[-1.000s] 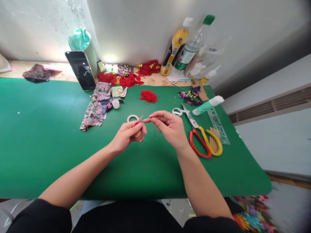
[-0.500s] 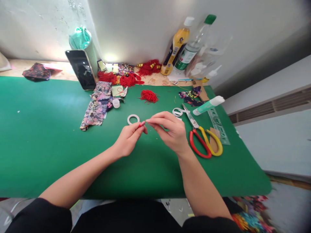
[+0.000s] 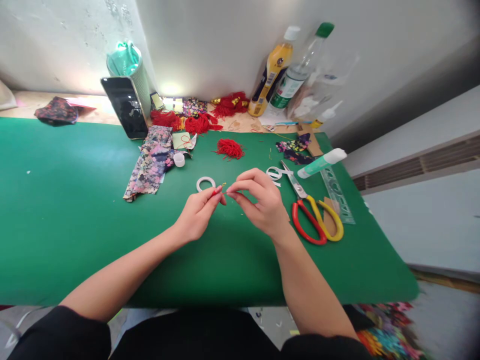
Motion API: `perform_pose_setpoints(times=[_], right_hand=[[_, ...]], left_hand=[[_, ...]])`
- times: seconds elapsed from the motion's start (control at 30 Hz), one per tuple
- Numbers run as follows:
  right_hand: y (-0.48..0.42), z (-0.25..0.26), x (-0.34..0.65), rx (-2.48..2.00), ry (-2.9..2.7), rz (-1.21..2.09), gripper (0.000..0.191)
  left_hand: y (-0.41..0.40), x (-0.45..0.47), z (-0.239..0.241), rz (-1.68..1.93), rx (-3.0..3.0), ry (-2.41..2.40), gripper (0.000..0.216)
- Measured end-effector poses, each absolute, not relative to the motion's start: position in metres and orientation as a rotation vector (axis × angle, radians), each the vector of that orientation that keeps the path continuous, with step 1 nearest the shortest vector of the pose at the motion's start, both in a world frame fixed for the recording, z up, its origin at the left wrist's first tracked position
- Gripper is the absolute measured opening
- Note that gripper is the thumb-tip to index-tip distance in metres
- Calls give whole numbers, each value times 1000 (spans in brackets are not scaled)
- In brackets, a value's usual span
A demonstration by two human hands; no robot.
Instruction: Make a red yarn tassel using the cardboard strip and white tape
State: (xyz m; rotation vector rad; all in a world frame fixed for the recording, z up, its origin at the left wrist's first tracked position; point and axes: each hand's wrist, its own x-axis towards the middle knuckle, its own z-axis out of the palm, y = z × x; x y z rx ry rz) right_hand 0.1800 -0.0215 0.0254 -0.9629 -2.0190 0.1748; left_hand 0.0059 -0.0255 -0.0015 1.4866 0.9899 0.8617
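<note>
Over the middle of the green tabletop, my left hand (image 3: pixel 197 214) pinches a small red piece (image 3: pixel 215 192) between thumb and forefinger, mostly hidden by the fingers. A tiny yellow loop (image 3: pixel 224 184) sticks up at its tip. My right hand (image 3: pixel 260 202) is closed in a pinch just to the right; whatever lies between its fingertips is too small to make out. Behind my left fingers lies a white tape roll (image 3: pixel 200 180). Farther back is a bundle of red threads (image 3: pixel 229 148).
Large scissors (image 3: pixel 299 190) with red and yellow handles lie right of my hands, near a glue stick (image 3: pixel 318 164), a clear ruler (image 3: pixel 339 197) and another tape roll (image 3: pixel 273 173). Floral fabric (image 3: pixel 148 162) is at left. A phone (image 3: pixel 125 107) and bottles (image 3: pixel 287 87) stand behind.
My right hand has shifted slightly down and left, its fingertips now lower beside the red piece. The yellow loop at the tip has come into view.
</note>
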Motion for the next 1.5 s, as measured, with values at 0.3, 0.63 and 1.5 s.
perform_pose_setpoints(times=[0.3,0.63,1.5], right_hand=[[-24,24,176,-1033,-2152,-55,5],[-24,23,177,-1073,-2154,-93,4],[-25,29,171,-1071,-1857,359,5]], left_hand=[[-26,6,1,829,1571,1017,33],[-26,6,3,789,1609,1047,32],[-22,8,7,811,1180,759,44]])
